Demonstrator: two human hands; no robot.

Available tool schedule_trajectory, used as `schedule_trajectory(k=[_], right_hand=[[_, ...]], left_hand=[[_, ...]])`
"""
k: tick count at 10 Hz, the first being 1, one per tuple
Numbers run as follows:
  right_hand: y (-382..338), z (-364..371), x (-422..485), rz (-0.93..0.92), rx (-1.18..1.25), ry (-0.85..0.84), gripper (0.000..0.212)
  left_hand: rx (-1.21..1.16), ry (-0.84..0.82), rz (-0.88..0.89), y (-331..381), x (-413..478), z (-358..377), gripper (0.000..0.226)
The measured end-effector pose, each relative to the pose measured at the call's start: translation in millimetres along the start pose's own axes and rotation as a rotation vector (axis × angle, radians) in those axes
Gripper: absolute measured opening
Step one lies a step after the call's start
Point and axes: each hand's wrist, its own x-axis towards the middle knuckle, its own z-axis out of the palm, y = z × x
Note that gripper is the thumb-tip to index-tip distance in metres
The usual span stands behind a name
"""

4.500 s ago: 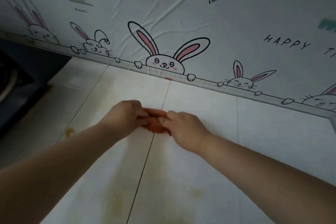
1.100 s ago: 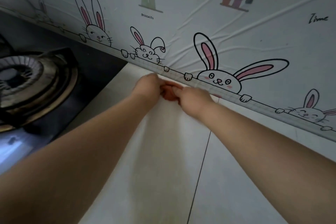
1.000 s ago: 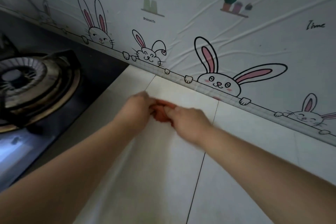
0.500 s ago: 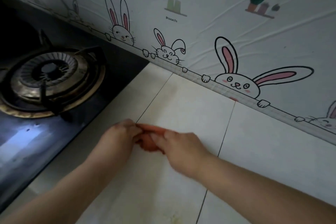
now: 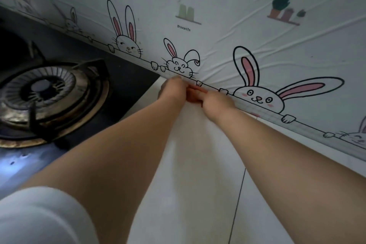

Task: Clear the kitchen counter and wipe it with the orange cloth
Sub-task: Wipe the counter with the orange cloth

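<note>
Where counter (image 5: 194, 174) meets wall, orange cloth (image 5: 193, 96) bunched between both hands' clamped fingers (image 5: 200, 95).

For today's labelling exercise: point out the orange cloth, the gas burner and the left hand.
orange cloth (image 5: 193, 96): head view, visible strip between the hands.
gas burner (image 5: 42, 87): head view, centre cap.
left hand (image 5: 174, 90): head view, back of hand.

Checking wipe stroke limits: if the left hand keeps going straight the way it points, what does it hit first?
Most likely the white bunny-print wall covering. The left hand, pressing the crumpled orange cloth together with the right hand, already sits at the back edge of the pale tiled counter. Whether a gap remains is unclear.
</note>
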Motion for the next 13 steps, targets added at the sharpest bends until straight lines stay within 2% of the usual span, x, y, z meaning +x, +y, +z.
schedule_trajectory(k=[1,2,3,4,5,6,7,8,9,10,11,12,13], right_hand=[[-9,3,-27,-0.147,-0.281,-0.033,0.035],[-13,18,-81,-0.335,-0.239,-0.039,0.032],[-16,24,-142,-0.470,0.003,-0.128,0.036],[-13,30,-175,-0.534,-0.128,-0.193,0.047],[-19,22,-160,-0.560,-0.197,-0.144,0.044],[-28,12,-120,-0.436,-0.244,-0.104,0.046],[-35,1,-73,-0.209,-0.192,-0.075,0.042],[-42,4,-17,-0.063,-0.149,-0.028,0.047],[-43,15,23,0.016,-0.004,0.019,0.054],[-41,19,28,-0.014,0.004,0.017,0.050],[-45,24,-7,-0.162,0.010,-0.006,0.040],[-59,34,-62,-0.358,0.021,-0.044,0.035],[-76,41,-111,-0.523,-0.148,-0.055,0.036]], left_hand=[[-0.032,0.041,0.074,-25,-26,1,0.021],[0.245,0.110,0.348,-84,-81,-3,0.017],[0.445,0.139,0.516,-142,-141,-4,0.013],[0.444,0.137,0.579,-169,-177,-4,0.017],[0.396,0.129,0.618,-162,-162,-7,0.009],[0.299,0.183,0.529,-128,-121,-7,0.025],[-0.157,0.182,0.163,-87,-72,-11,0.019],[-0.359,0.214,0.026,-53,-50,-16,0.025],[-0.478,0.165,0.171,-28,-58,-24,0.032],[-0.306,0.188,0.145,-35,-62,-25,0.031],[-0.148,0.316,0.198,-72,-77,-22,0.024],[-0.076,0.353,0.220,-122,-99,-19,0.020],[0.083,0.371,0.317,-156,-135,-23,0.020]])
